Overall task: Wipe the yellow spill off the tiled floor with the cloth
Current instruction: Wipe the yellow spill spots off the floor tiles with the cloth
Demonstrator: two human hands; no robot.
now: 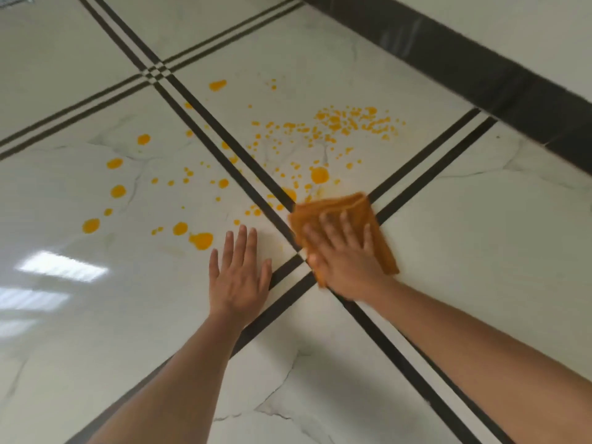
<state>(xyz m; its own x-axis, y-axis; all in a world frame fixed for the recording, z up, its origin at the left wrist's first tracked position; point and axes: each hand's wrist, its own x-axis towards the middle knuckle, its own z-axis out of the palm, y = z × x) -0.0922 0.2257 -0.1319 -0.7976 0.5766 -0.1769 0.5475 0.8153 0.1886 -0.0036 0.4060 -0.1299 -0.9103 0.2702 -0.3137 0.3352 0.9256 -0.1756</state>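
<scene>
Yellow spill lies as several drops and splatters across the white marble floor tiles, spreading from the left to the upper middle. A folded orange cloth lies flat on the floor where the dark tile lines cross, touching the near edge of the spill. My right hand presses flat on the cloth, fingers spread over it. Flat on the bare tile to the cloth's left rests my left hand, fingers apart and holding nothing, just below a large drop.
Double dark stripes run between the tiles and cross near the cloth. A dark skirting band and a pale wall run along the upper right. Ceiling light glare reflects off the floor at the left.
</scene>
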